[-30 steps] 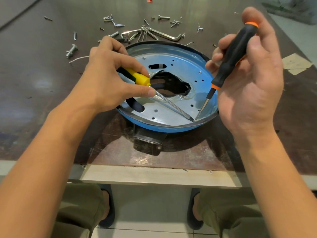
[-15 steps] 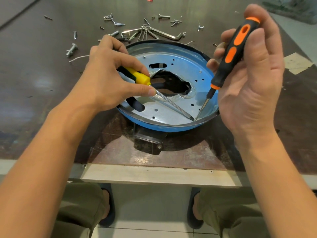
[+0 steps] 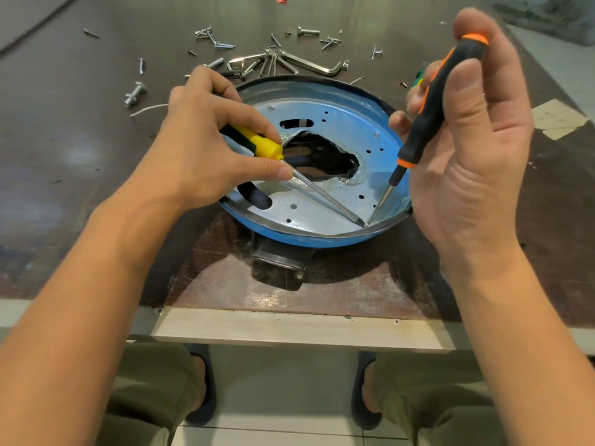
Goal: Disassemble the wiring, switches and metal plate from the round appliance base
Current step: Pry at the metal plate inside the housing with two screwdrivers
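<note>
Blue round base (image 3: pixel 280 238), on the surface (image 3: pixel 80 140): metal plate (image 3: pixel 322 207) still seated inside, centre torn open. Left grip (image 3: pixel 206 149) closed round yellow screwdriver (image 3: pixel 257 146), right grip (image 3: pixel 467 162) round orange screwdriver (image 3: pixel 431 107); my tips meet at base's near rim. Screws (image 3: pixel 222 45) lie beyond base. Plate removal pending, I judge.

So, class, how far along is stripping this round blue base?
Done: loose screws and bolts lie beyond the round blue appliance base. In hand: the left hand with a yellow-handled screwdriver and the right hand with a black-and-orange screwdriver set tips at the near edge of the silver metal plate. Left: lifting that plate out. No wiring shows.
</note>
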The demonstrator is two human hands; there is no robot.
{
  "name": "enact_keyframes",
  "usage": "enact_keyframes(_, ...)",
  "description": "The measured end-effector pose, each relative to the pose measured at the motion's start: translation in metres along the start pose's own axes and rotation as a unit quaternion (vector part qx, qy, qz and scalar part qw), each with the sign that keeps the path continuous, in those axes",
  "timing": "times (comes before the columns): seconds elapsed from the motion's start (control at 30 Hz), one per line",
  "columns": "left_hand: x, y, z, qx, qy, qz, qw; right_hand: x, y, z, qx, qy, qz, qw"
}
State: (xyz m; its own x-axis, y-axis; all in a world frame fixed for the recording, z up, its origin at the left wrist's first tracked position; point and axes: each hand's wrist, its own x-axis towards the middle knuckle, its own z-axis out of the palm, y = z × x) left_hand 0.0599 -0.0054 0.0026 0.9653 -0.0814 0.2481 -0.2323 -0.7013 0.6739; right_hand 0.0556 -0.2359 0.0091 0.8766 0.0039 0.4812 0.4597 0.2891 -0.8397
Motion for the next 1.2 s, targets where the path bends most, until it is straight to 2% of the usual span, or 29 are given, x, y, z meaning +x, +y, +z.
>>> enact_keyframes(0.2, 0.0001, -0.0001, -0.0005, -0.001, 0.001, 0.003, 1.000, -0.0015, -0.0015, -0.0022, 0.027, -0.001, 0.013, 1.000)
enact_keyframes(0.37, 0.0003, -0.0005, -0.0003, -0.001, 0.000, 0.003, 1.000, 0.0000, 0.0004, -0.0016, -0.008, -0.008, 0.005, 1.000)
enact_keyframes(0.57, 0.0004, -0.0011, 0.0003, 0.001, 0.002, 0.002, 1.000, -0.0002, -0.0007, -0.0027, 0.031, 0.001, 0.025, 0.999)
enact_keyframes(0.73, 0.0002, -0.0014, -0.0001, 0.000, 0.000, 0.002, 1.000, 0.0003, -0.0002, -0.0015, 0.001, -0.012, 0.009, 1.000)
enact_keyframes(0.9, 0.0000, -0.0009, 0.0005, 0.001, 0.001, 0.001, 1.000, -0.0016, -0.0032, -0.0020, 0.031, -0.003, 0.022, 0.999)
enact_keyframes(1.1, -0.0001, -0.0005, -0.0001, 0.002, 0.000, 0.003, 1.000, 0.0002, -0.0012, -0.0010, -0.004, -0.016, 0.010, 1.000)
enact_keyframes(1.2, -0.0001, -0.0006, 0.0001, 0.001, -0.001, 0.003, 1.000, -0.0009, -0.0012, -0.0037, 0.015, -0.014, 0.028, 0.999)
